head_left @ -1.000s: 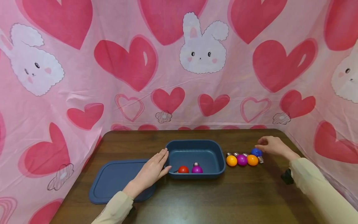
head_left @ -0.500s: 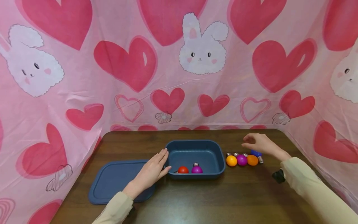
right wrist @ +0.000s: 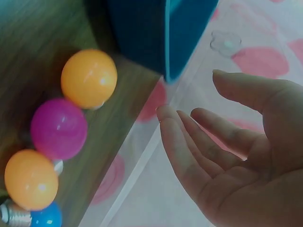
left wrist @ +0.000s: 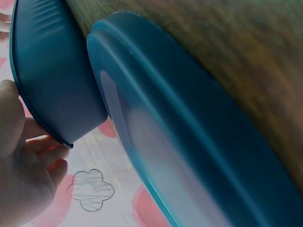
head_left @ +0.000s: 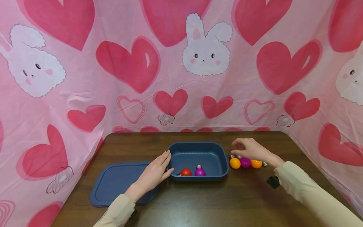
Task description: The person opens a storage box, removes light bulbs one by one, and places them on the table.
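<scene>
My left hand [head_left: 153,171] lies against the left end of the blue container [head_left: 198,178], straight fingers touching its rim. Inside the container sit a red light bulb [head_left: 186,172] and a purple light bulb [head_left: 199,171]. Above a row of bulbs to the container's right, my right hand [head_left: 251,149] hovers with loosely bent fingers and nothing between them. That row has an orange bulb [right wrist: 89,78], a purple bulb [right wrist: 59,128], another orange bulb [right wrist: 31,179] and a blue bulb [right wrist: 46,215]. In the head view the right hand hides the blue one.
A blue lid [head_left: 113,183] lies flat on the wooden table [head_left: 204,205], left of the container and partly under the left forearm. Pink cloth [head_left: 175,75] with hearts and rabbits hangs behind the table and on both sides.
My right hand has left the blue bulb, which stays in the row, and has moved left over the other bulbs toward the container. The left hand has not moved.
</scene>
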The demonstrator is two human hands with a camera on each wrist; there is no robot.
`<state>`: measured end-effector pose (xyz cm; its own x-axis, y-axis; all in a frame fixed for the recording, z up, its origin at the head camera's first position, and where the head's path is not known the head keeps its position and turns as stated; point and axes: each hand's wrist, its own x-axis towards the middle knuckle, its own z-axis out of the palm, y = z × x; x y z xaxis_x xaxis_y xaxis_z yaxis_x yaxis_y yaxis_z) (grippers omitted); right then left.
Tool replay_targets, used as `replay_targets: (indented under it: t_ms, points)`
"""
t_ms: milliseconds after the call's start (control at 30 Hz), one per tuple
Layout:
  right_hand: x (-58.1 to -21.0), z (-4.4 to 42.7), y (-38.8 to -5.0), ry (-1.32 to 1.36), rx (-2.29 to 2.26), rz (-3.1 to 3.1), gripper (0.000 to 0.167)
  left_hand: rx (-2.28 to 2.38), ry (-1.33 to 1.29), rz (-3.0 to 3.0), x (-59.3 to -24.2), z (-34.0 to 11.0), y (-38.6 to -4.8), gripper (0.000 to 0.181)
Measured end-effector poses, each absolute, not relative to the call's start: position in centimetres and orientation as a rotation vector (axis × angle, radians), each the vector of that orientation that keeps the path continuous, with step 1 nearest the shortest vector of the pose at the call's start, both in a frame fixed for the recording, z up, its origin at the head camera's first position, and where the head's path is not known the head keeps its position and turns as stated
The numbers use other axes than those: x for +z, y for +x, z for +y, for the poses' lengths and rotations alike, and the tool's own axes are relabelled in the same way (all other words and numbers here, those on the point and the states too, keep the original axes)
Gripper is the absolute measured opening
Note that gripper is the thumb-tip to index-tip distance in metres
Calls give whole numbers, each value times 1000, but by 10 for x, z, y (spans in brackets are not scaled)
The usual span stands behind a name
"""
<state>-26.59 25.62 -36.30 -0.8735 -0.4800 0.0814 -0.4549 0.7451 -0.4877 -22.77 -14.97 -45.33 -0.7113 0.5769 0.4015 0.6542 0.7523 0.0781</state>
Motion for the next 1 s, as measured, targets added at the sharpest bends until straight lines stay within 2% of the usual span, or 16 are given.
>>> replay_targets:
  t_ms: [367,1000]
  points:
    - [-370,225,-255,-1011,-840,2795,28,-313,-952,-2591,-453,-150,-228,63]
    - [-389,177,-248,-1041,-814,2649,33,-316,-954,-2590,-453,-149,-227,62]
